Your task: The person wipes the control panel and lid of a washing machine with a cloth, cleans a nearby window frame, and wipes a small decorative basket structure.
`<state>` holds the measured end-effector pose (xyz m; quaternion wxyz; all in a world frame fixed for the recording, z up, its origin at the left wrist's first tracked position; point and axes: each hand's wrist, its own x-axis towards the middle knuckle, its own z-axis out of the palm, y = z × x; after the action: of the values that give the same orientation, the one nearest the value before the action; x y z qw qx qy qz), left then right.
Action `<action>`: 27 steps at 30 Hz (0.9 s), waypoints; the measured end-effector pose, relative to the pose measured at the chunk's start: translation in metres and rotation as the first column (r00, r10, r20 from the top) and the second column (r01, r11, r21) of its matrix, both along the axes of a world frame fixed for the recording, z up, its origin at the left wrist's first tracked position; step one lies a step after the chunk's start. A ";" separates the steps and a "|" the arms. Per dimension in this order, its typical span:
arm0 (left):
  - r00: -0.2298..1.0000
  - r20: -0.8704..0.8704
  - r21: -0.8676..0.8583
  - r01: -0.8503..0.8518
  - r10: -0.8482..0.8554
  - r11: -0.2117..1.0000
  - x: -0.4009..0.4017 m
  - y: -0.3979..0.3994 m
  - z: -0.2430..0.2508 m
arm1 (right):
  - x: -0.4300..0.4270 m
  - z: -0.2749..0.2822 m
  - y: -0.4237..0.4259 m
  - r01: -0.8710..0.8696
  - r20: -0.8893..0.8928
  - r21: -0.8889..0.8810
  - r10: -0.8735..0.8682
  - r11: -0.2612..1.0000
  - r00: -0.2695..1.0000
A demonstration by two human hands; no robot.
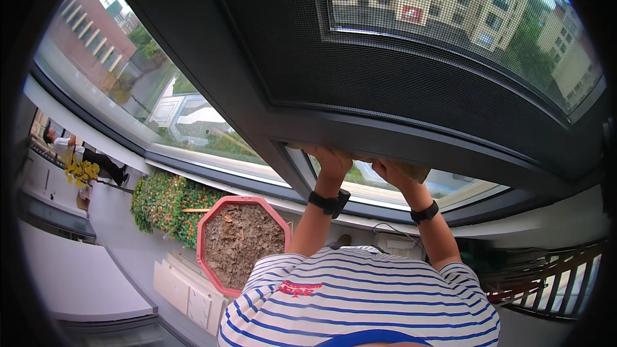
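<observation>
Both my hands are raised to the lower rail of a dark grey window frame (395, 137) with an insect screen (376, 74). My left hand (332, 161) grips a tan cloth (417, 173) at the rail's underside; its fingertips are partly hidden. A short way to its right, my right hand (397, 173) holds the cloth too, with a bulge of it showing beside the wrist. Whether this is one piece or two, I cannot tell. Below the hands runs the glass of a lower pane (359, 176). Dark bands circle both wrists.
A red octagonal planter (243, 200) full of dry soil stands below left, beside orange-flowered plants (168, 202). White panels (185, 294) lie near it. A cable (397, 231) hangs under the sill. Metal railings (569, 279) are at right. Another person (79, 149) stands far left.
</observation>
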<state>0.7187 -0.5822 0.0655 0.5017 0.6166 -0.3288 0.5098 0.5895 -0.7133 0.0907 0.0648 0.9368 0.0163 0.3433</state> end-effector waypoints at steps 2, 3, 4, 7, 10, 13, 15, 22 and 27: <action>1.000 0.021 -0.005 0.008 -0.008 1.000 -0.001 0.001 -0.002 | 0.001 -0.004 0.004 -0.020 -0.006 0.022 0.021 1.000 1.000; 0.999 0.046 -0.007 0.023 -0.023 1.000 -0.002 0.003 -0.004 | 0.002 -0.007 0.006 -0.035 0.027 0.007 0.034 0.999 0.999; 0.999 0.042 -0.005 0.009 -0.009 1.000 -0.001 0.005 -0.010 | 0.003 -0.012 0.009 -0.029 0.025 0.019 0.029 0.999 0.999; 0.975 0.190 0.090 -0.136 0.117 0.987 0.003 0.013 -0.038 | 0.006 -0.035 0.011 -0.049 0.032 0.059 0.047 0.997 0.998; 0.981 0.180 0.251 -0.115 0.070 0.961 0.006 0.016 -0.069 | 0.006 -0.065 0.008 -0.061 0.028 0.125 0.058 0.990 0.998; 1.000 0.030 0.327 -0.004 -0.006 0.945 0.008 0.018 -0.102 | 0.008 -0.092 0.011 -0.062 0.038 0.177 0.056 0.982 0.998; 0.996 -0.006 0.264 0.086 -0.087 0.961 0.007 0.019 -0.094 | 0.011 -0.111 0.008 -0.080 0.070 0.185 0.069 0.979 0.995; 0.966 -0.204 0.442 0.238 -0.161 0.865 0.006 0.041 -0.117 | 0.014 -0.139 0.019 -0.002 -0.061 0.400 0.029 0.916 0.998; 0.961 -0.256 0.577 0.241 -0.107 0.781 0.004 0.055 -0.136 | 0.018 -0.151 0.024 -0.129 0.000 0.240 0.133 0.962 0.991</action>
<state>0.7231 -0.5276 -0.0702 0.3564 0.7608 -0.4748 0.2622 0.6073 -0.6895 -0.0606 -0.0717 0.9373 0.0372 0.3390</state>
